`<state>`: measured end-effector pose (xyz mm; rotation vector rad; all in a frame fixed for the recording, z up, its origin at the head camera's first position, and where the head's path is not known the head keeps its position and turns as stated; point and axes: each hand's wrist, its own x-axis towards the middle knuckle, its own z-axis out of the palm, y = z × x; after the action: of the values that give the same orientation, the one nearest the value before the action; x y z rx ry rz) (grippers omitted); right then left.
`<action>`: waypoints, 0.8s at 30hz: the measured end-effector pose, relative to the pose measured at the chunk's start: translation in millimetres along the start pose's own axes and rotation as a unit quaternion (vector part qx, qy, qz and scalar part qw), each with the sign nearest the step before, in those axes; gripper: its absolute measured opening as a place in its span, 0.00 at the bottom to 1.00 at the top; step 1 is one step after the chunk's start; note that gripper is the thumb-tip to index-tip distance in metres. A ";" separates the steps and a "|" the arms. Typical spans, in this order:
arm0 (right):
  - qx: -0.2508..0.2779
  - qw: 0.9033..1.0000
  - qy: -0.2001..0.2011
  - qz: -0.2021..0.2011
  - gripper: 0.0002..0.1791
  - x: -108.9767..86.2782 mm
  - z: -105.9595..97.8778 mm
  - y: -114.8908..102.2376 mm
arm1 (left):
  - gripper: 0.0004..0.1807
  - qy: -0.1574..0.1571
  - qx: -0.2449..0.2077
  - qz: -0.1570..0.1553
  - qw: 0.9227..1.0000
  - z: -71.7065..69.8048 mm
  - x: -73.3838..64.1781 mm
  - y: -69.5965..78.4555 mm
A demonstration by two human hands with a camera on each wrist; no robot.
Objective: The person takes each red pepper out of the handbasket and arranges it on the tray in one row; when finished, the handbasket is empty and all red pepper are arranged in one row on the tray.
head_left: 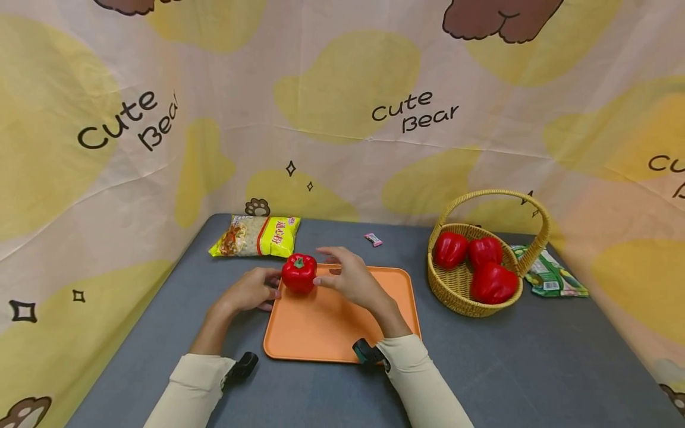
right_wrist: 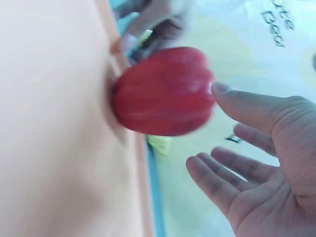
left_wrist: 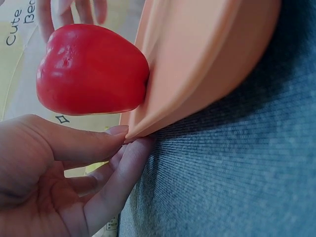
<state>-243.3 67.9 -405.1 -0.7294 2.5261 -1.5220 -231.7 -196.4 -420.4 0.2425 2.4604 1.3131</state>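
Cream sleeves point(head_left: 184, 389) rise from the bottom edge of the frame, a black wrist camera point(head_left: 243, 365) at each cuff, as I follow the work from my distant post. Just left of center, a red bell pepper point(head_left: 299, 273) stands stem up on the upper left corner of an orange tray point(head_left: 332, 339), its broad base apparently enough to keep it upright. The left hand point(head_left: 248, 291) pinches the tray's rim just beside it, thumb above and a finger beneath in the left wrist view, a hold I read as steadying the tray. The right hand point(head_left: 348, 276) is released, grasping nothing: its fingers spread loosely at the pepper's right side, the thumb tip so close that I cannot tell whether it touches; I judge the spread to suit the pepper's width. Toward the right of the frame, three more red peppers point(head_left: 451, 249) lie in a wicker basket point(head_left: 446, 300), whose walls keep them together beneath a tall arched handle point(head_left: 495, 192). A green packet point(head_left: 559, 276) lies partly behind the basket, a yellow bag point(head_left: 254, 236) lies flat beyond the tray at left, and a small pink wrapped candy point(head_left: 373, 239) sits beyond the right hand on the gray table point(head_left: 481, 368).
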 end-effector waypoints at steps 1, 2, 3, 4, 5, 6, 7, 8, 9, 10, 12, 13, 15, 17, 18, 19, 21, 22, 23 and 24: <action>-0.002 1.000 0.008 -0.004 0.35 -1.7 -3.9 -1.3 | 0.30 0.000 -0.001 0.000 1.000 0.1 0.2 0.2; -0.004 1.000 0.014 -0.007 0.34 -3.3 -8.0 -2.6 | 0.30 -0.001 -0.001 0.000 1.000 0.2 0.5 -0.2; -0.008 1.000 0.021 -0.010 0.32 -5.1 -12.3 -4.3 | 0.30 -0.001 -0.002 -0.001 1.000 0.6 0.8 -0.3; -0.014 0.999 0.028 -0.013 0.31 -7.2 -16.9 -6.1 | 0.30 -0.003 -0.002 0.000 1.000 0.5 1.1 -0.3; -0.019 0.999 0.033 -0.015 0.30 -9.1 -21.7 -7.7 | 0.30 -0.002 -0.001 -0.002 1.000 0.7 1.6 -0.8; -0.025 0.999 0.039 -0.016 0.29 -10.8 -26.2 -9.5 | 0.30 0.000 0.000 -0.005 1.000 1.0 2.0 -1.0; -0.031 0.998 0.043 -0.017 0.28 -12.3 -30.9 -11.1 | 0.30 -0.001 0.000 -0.005 1.000 0.8 2.1 -1.2; -0.036 0.998 0.046 -0.019 0.27 -13.7 -35.7 -12.6 | 0.30 -0.002 0.000 -0.005 1.000 0.8 2.3 -1.2; -0.039 0.998 0.049 -0.020 0.26 -15.6 -40.8 -14.4 | 0.30 -0.003 0.000 -0.005 1.000 0.8 2.3 -0.9; -0.041 0.998 0.050 -0.020 0.26 -17.7 -45.7 -15.9 | 0.30 -0.003 -0.001 -0.006 1.000 0.9 2.4 -1.0; -0.042 0.998 0.052 -0.017 0.26 -22.4 -55.8 -18.5 | 0.31 -0.003 -0.003 -0.007 1.000 1.2 2.2 -0.4; -0.042 0.998 0.053 -0.015 0.26 -25.0 -60.8 -19.4 | 0.31 -0.005 -0.003 -0.006 1.000 1.2 2.4 -0.5; -0.047 0.997 0.056 -0.009 0.26 -30.7 -71.1 -21.0 | 0.31 -0.006 -0.006 -0.008 1.000 1.3 2.4 -0.1; -0.055 0.997 0.060 -0.006 0.26 -36.4 -81.1 -21.5 | 0.31 -0.005 -0.009 -0.011 1.000 1.6 2.5 -0.2; -0.059 0.996 0.061 -0.007 0.27 -39.3 -86.0 -21.5 | 0.31 -0.004 -0.011 -0.013 1.000 1.8 2.7 -0.3; -0.060 0.996 0.064 -0.004 0.27 -42.2 -90.9 -21.8 | 0.31 -0.006 -0.010 -0.011 1.000 1.6 2.8 -0.5; -0.057 0.996 0.070 0.003 0.27 -48.1 -100.6 -21.7 | 0.30 -0.006 -0.010 -0.012 1.000 1.5 2.8 -0.7; -0.053 0.996 0.073 0.008 0.27 -51.1 -105.3 -21.3 | 0.30 -0.005 -0.011 -0.013 1.000 1.7 2.9 -0.8; -0.049 0.996 0.075 0.014 0.28 -54.2 -110.0 -20.9 | 0.30 -0.004 -0.011 -0.014 1.000 1.7 2.8 -0.7; -0.045 0.996 0.078 0.020 0.28 -57.3 -114.9 -20.3 | 0.30 -0.005 -0.009 -0.012 1.000 1.4 2.6 -0.4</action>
<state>-223.3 178.4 -339.7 -0.5883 2.7214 -1.5168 -233.7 -194.8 -422.0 0.2142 2.4352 1.3204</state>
